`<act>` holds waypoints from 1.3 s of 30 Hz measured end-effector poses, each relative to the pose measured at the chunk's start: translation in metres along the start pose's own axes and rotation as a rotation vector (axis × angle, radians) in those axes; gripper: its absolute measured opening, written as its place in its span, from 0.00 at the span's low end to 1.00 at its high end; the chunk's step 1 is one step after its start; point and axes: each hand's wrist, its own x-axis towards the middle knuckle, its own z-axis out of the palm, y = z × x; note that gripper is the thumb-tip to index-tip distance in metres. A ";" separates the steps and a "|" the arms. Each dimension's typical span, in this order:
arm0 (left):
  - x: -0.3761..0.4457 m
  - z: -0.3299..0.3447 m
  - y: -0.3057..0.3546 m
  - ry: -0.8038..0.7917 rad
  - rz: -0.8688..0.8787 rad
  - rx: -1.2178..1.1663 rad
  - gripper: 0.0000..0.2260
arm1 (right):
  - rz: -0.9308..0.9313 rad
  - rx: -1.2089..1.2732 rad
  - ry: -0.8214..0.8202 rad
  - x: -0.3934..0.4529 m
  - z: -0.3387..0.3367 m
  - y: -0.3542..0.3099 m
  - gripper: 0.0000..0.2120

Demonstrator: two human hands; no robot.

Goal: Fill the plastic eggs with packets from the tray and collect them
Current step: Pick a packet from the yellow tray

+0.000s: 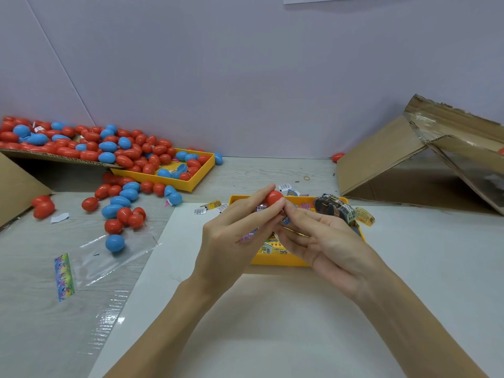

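Observation:
A red plastic egg is held above the yellow packet tray in the middle of the table. My left hand pinches the egg between thumb and fingertips. My right hand meets it from the right, its fingertips at the egg's lower side, pinching a small blue packet under the egg. The tray holds several small colourful packets, mostly hidden by my hands. A dark bundle of packets lies at the tray's far right corner.
Several red and blue eggs spill from a cardboard flap into a second yellow tray at the back left and over the table. A clear plastic bag lies at left. A tipped cardboard box stands at the right.

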 end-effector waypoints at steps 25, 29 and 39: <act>0.005 -0.009 -0.004 -0.084 -0.329 -0.485 0.14 | -0.204 -0.108 -0.019 -0.002 0.003 0.000 0.17; 0.007 -0.010 -0.003 -0.078 -0.332 -0.441 0.15 | -0.231 -0.141 -0.032 -0.002 0.002 0.002 0.15; 0.007 -0.008 -0.003 -0.093 -0.300 -0.368 0.16 | 0.177 0.152 -0.179 0.000 -0.001 -0.003 0.12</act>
